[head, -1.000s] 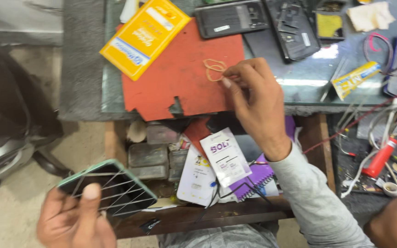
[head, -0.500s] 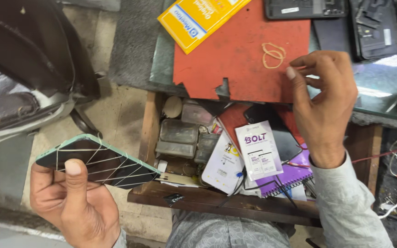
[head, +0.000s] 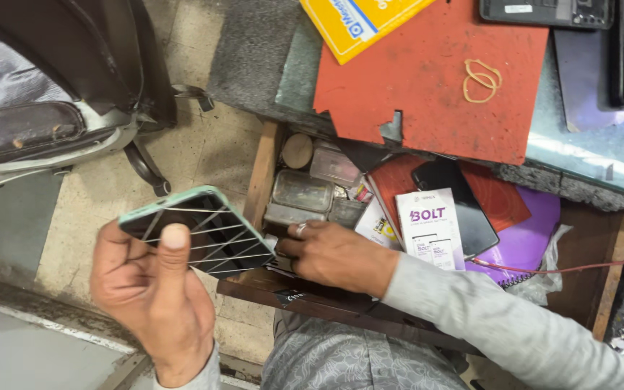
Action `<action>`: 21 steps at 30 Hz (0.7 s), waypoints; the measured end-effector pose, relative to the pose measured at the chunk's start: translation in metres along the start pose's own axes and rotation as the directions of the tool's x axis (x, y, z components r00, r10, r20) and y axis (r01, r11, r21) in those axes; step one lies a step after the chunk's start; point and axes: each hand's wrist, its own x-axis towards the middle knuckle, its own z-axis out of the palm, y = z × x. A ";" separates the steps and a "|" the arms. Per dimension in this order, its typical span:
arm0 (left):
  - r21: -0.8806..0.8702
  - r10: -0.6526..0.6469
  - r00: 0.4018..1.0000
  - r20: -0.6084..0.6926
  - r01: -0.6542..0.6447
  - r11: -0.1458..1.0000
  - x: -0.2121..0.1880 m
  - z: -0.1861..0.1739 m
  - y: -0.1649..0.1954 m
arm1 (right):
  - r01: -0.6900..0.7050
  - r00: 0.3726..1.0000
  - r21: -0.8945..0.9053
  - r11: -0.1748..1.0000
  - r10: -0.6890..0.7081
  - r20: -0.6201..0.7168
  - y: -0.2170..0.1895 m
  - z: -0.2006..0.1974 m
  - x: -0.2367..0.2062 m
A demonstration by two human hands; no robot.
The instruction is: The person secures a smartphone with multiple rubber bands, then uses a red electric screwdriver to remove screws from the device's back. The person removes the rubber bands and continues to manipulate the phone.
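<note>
Open drawer (head: 615, 260): R hand (head: 334, 254) inside, L hand (head: 154, 296) apparently gripping phone (head: 196, 230).

Phone-repair workbench: dismantled phones (head: 547, 12), parts drawer (head: 427, 217).

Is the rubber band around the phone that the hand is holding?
No, the rubber band lies loose on the red mat on the bench, apart from the phone in the left hand.

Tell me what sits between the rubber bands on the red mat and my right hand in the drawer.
In the head view, a white packet on a black phone lies between the rubber bands and the right hand.
</note>
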 end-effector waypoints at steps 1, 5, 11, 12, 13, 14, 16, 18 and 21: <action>0.024 0.006 1.000 -0.005 -0.006 1.000 -0.001 -0.001 0.000 | 0.056 0.998 -0.041 0.998 -0.057 -0.021 0.002 0.013 0.006; 0.056 0.011 1.000 -0.005 -0.011 0.998 -0.005 -0.006 0.001 | 0.121 0.979 -0.269 0.955 -0.071 0.189 0.003 0.057 0.016; 0.079 -0.003 1.000 0.013 0.002 0.997 -0.006 -0.009 -0.002 | 0.001 0.912 -0.212 0.977 0.087 0.401 0.021 0.120 0.017; 0.064 -0.012 1.000 0.012 0.011 0.998 -0.006 -0.008 -0.003 | -0.034 0.913 -0.192 0.981 0.109 0.394 0.022 0.129 0.016; 0.051 -0.024 1.000 0.010 0.024 0.998 -0.007 -0.008 -0.002 | -0.068 0.912 -0.168 0.983 0.130 0.388 0.023 0.135 0.015; 0.041 -0.036 0.999 0.008 0.036 0.999 -0.007 -0.008 -0.002 | -0.066 0.924 -0.165 0.984 0.123 0.363 0.025 0.138 0.015; 0.033 -0.047 0.999 0.012 0.047 0.998 -0.007 -0.006 -0.003 | -0.054 0.947 -0.161 0.985 0.101 0.306 0.024 0.137 0.015; 0.053 -0.057 0.998 0.012 0.056 0.997 -0.008 -0.005 -0.003 | -0.186 0.920 -0.044 0.982 0.190 0.344 0.022 0.124 0.016; 0.077 -0.067 0.998 0.016 0.066 0.995 -0.009 -0.004 -0.004 | -0.119 0.989 0.073 0.990 0.112 0.098 0.010 0.079 0.008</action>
